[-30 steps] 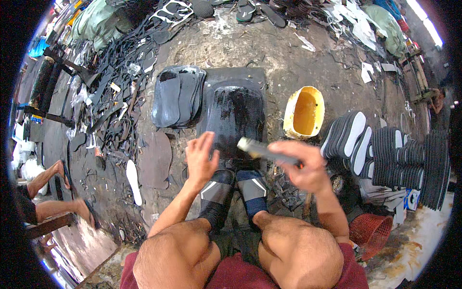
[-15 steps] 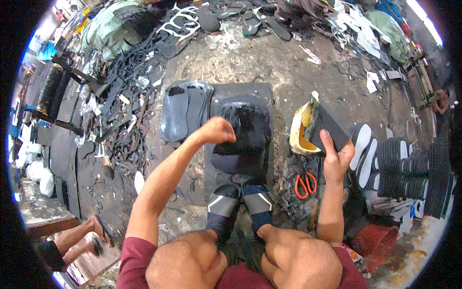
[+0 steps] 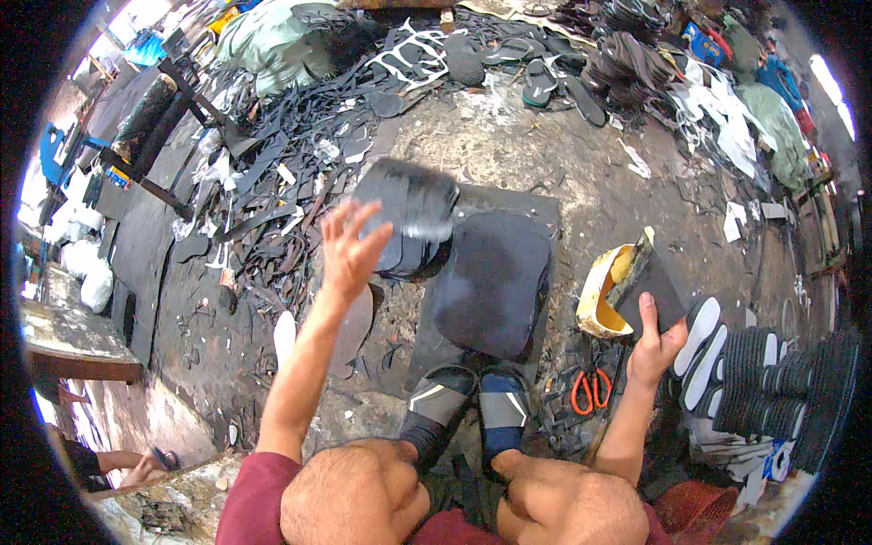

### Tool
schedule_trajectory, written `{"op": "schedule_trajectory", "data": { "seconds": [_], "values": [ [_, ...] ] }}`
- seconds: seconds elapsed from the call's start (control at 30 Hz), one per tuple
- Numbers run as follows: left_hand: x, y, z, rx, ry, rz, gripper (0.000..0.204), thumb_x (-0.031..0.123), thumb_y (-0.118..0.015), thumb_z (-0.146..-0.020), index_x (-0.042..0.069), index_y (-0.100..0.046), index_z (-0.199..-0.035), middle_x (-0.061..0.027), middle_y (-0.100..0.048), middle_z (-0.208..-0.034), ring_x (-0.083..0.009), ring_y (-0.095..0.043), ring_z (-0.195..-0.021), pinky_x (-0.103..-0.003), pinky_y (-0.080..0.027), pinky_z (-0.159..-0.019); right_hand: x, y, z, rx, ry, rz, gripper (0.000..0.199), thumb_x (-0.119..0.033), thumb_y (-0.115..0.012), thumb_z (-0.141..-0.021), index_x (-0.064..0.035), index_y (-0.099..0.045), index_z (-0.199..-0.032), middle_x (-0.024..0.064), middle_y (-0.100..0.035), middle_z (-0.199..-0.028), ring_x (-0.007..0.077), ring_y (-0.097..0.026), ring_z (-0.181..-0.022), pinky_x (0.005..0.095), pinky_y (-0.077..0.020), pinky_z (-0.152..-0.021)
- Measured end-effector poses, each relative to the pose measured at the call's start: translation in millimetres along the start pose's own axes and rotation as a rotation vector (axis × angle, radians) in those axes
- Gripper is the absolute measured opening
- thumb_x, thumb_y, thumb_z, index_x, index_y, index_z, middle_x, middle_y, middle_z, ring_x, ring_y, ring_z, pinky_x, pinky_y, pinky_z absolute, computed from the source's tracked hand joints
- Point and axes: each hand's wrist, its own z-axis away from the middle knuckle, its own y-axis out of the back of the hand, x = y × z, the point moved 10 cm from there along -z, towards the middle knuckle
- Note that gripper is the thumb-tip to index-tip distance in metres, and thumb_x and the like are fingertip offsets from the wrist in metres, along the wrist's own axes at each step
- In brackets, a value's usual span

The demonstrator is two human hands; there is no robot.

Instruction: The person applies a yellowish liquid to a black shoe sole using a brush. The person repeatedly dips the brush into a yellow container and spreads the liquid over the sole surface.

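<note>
My left hand (image 3: 354, 241) is open with its fingers spread, at the near left edge of a motion-blurred, shiny black sheet (image 3: 411, 191). That sheet lies over a stack of dark sheets (image 3: 406, 262); whether it has fully settled cannot be told. To the right, a matte black sheet (image 3: 495, 282) with rounded corners rests on a dark board (image 3: 436, 341) in front of my feet. My right hand (image 3: 656, 345) is closed on a dark flat rectangular piece (image 3: 661, 289), thumb on top. The piece slants against a cut-open yellowish container (image 3: 597, 304) with crusted walls.
Orange-handled scissors (image 3: 590, 391) lie near my right forearm. White-topped soles (image 3: 701, 350) and stacked black soles (image 3: 749, 381) stand at the right. Dark scraps (image 3: 282, 163) heap up at the left. Sandals (image 3: 540, 82) lie at the far side.
The shiny black sheet has gone from the board onto the left stack, uncovering a matte one. My left hand has moved left and opened. My right hand keeps its hold; the view has shifted.
</note>
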Motion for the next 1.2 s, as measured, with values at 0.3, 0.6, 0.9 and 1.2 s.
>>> {"op": "schedule_trajectory", "data": {
  "seconds": [0.3, 0.6, 0.9, 1.2],
  "values": [
    [83.0, -78.7, 119.3, -0.216, 0.528, 0.438, 0.041, 0.010, -0.078, -0.077, 0.011, -0.069, -0.117, -0.0105, -0.064, -0.129, -0.0333, -0.055, -0.125, -0.049, -0.042, -0.103, 14.3, -77.8, -5.3, -0.173, 0.036, 0.161, 0.044, -0.013, -0.079, -0.088, 0.0047, -0.065, -0.126, 0.0130, -0.075, -0.109, 0.0242, -0.070, -0.102, 0.0366, -0.0527, -0.094],
    [224.7, -87.6, 150.9, -0.530, -0.172, 0.420, 0.055, 0.015, -0.061, -0.086, -0.002, -0.057, -0.138, -0.0197, -0.051, -0.153, -0.0332, -0.043, -0.147, -0.045, -0.035, -0.123, 127.1, -244.3, -11.8, -0.616, 0.110, 1.060, 0.036, -0.028, -0.064, -0.093, -0.0064, -0.063, -0.122, 0.0237, -0.074, -0.097, 0.0417, -0.073, -0.093, 0.0568, -0.0563, -0.081],
    [212.2, -74.4, 151.3, -0.313, -0.110, 0.501, 0.061, 0.016, -0.058, -0.090, 0.003, -0.050, -0.149, -0.0164, -0.048, -0.156, -0.0312, -0.041, -0.148, -0.045, -0.031, -0.125, 48.0, -359.4, 204.2, -1.847, 0.882, 0.733, 0.044, -0.021, -0.067, -0.078, -0.0303, -0.074, -0.120, 0.0126, -0.077, -0.098, 0.0329, -0.075, -0.089, 0.0502, -0.0587, -0.079],
    [196.6, -101.9, 109.2, -0.653, -0.113, 0.627, 0.072, 0.001, -0.062, -0.078, -0.001, -0.047, -0.148, -0.0178, -0.041, -0.161, -0.0326, -0.036, -0.152, -0.044, -0.031, -0.126, 107.5, -327.2, -26.7, -1.013, 0.399, 1.037, 0.036, -0.030, -0.067, -0.092, -0.0309, -0.069, -0.127, 0.0073, -0.075, -0.115, 0.0351, -0.073, -0.101, 0.0494, -0.0584, -0.085]
  ]
}}
